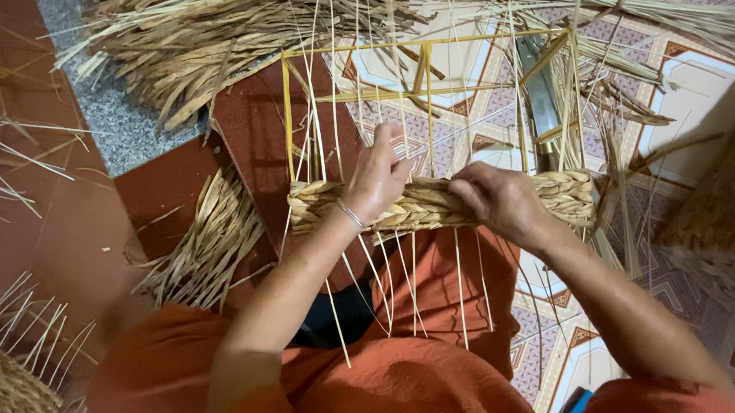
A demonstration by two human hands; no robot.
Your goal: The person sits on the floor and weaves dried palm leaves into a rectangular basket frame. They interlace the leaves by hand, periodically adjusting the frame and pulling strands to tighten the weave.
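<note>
A yellow wire frame [357, 45] lies over my lap with a band of braided straw weave [433, 205] across its near end. Thin pale stakes [326, 99] run through the weave toward the frame's far end. My left hand [377, 178] rests on the weave's left-middle part, fingers curled around a stake and a straw strand. Just right of the centre, my right hand [498, 201] pinches a strand on top of the weave. Both hands nearly touch.
A big heap of loose dried straw [194, 38] lies at the far left. A finished woven piece [211, 242] sits on the red floor by my left knee. A metal blade [542, 99] lies under the frame. Another basket edge [3, 381] shows bottom left.
</note>
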